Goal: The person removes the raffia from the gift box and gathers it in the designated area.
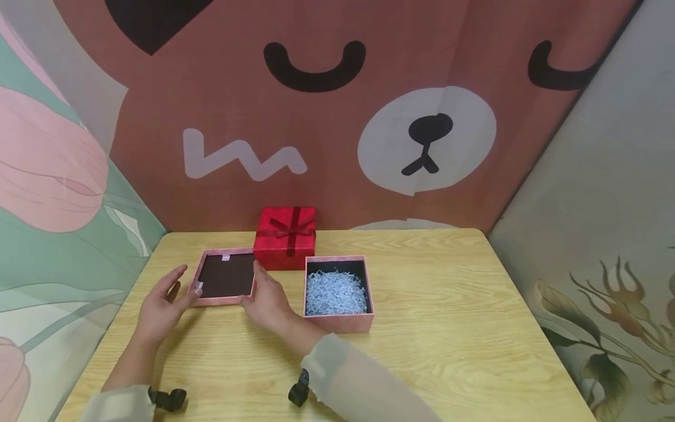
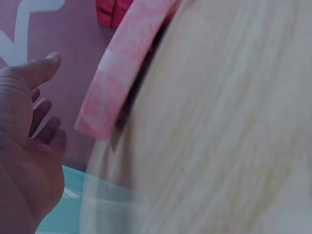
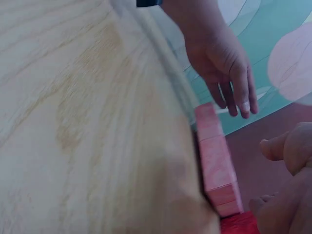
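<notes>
A pink box lid [image 1: 227, 276] lies with its dark inside up at the left of the table, two small pale tabs along its inner edge. At its left side my left hand [image 1: 160, 308] has its fingers spread loosely, the thumb close to the near corner. My right hand [image 1: 269, 298] is at the lid's right side, fingers relaxed and thumb near the front corner. Both wrist views show the patterned pink side of the lid [image 2: 114, 73], with my left hand [image 2: 29, 126] and right hand [image 3: 292, 175] beside it, not gripping.
Right of my right hand stands a pink box [image 1: 340, 323] with a black inside, holding pale blue shredded paper [image 1: 336, 293]. A red gift box [image 1: 285, 240] with a dark ribbon bow sits behind, near the wall. The wooden table [image 1: 448, 328] meets printed walls at the back.
</notes>
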`<move>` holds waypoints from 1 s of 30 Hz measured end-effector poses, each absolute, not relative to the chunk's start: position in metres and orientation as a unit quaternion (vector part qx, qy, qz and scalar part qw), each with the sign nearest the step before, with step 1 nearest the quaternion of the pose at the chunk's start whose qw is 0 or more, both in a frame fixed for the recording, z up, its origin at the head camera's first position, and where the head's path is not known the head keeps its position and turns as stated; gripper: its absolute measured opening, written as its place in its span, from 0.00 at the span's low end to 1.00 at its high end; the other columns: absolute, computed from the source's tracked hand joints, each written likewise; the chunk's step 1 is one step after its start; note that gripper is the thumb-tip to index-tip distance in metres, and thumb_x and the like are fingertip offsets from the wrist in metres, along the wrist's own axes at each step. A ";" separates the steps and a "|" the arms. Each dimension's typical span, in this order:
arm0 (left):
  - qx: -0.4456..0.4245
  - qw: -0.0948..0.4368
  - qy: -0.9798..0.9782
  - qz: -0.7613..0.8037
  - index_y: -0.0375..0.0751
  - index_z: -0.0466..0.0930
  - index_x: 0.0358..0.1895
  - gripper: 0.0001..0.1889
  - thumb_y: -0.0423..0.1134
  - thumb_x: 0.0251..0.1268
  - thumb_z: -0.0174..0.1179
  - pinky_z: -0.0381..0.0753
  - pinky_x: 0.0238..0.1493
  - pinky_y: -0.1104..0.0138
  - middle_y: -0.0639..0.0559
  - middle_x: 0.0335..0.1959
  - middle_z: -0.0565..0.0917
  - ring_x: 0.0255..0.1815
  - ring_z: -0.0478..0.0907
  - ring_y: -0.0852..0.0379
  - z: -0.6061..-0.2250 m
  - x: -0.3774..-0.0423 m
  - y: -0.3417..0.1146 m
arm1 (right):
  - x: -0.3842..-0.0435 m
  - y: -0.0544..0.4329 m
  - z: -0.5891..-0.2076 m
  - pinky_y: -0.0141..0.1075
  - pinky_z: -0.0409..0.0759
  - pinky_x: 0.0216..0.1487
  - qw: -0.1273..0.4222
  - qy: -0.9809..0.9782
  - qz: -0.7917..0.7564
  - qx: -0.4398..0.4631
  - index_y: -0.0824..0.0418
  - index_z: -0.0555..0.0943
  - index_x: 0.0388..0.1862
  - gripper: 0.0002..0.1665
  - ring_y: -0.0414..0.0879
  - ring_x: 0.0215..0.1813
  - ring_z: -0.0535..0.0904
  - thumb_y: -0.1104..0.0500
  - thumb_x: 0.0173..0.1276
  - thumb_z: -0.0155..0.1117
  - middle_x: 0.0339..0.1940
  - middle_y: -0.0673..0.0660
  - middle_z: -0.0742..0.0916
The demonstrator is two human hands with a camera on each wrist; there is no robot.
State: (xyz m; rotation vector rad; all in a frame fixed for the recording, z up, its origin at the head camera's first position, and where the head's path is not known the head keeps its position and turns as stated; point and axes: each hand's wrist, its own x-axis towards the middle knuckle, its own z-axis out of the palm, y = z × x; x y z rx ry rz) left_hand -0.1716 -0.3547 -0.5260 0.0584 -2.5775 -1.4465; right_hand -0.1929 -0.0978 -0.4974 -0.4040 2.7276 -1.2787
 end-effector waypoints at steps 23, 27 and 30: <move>-0.096 0.143 -0.854 -0.491 0.46 0.72 0.75 0.35 0.33 0.65 0.73 0.65 0.65 0.84 0.42 0.73 0.72 0.74 0.68 0.51 -0.484 -0.174 -0.277 | -0.177 -0.035 -0.432 0.38 0.80 0.67 0.049 0.826 -0.537 -0.166 0.48 0.62 0.84 0.48 0.52 0.71 0.77 0.51 0.70 0.73 0.78 0.43 0.73; -0.120 0.143 -0.838 -0.513 0.44 0.74 0.74 0.35 0.29 0.63 0.73 0.66 0.66 0.83 0.43 0.71 0.74 0.71 0.68 0.67 -0.482 -0.173 -0.263 | -0.176 -0.021 -0.428 0.40 0.79 0.68 0.050 0.822 -0.543 -0.164 0.47 0.63 0.83 0.47 0.50 0.70 0.77 0.51 0.70 0.73 0.76 0.42 0.74; -0.147 0.146 -0.824 -0.528 0.40 0.75 0.72 0.34 0.26 0.61 0.73 0.68 0.68 0.78 0.41 0.70 0.74 0.70 0.68 0.70 -0.482 -0.173 -0.254 | -0.177 -0.009 -0.427 0.40 0.78 0.69 0.046 0.824 -0.537 -0.172 0.47 0.64 0.83 0.46 0.50 0.71 0.77 0.52 0.69 0.73 0.76 0.44 0.75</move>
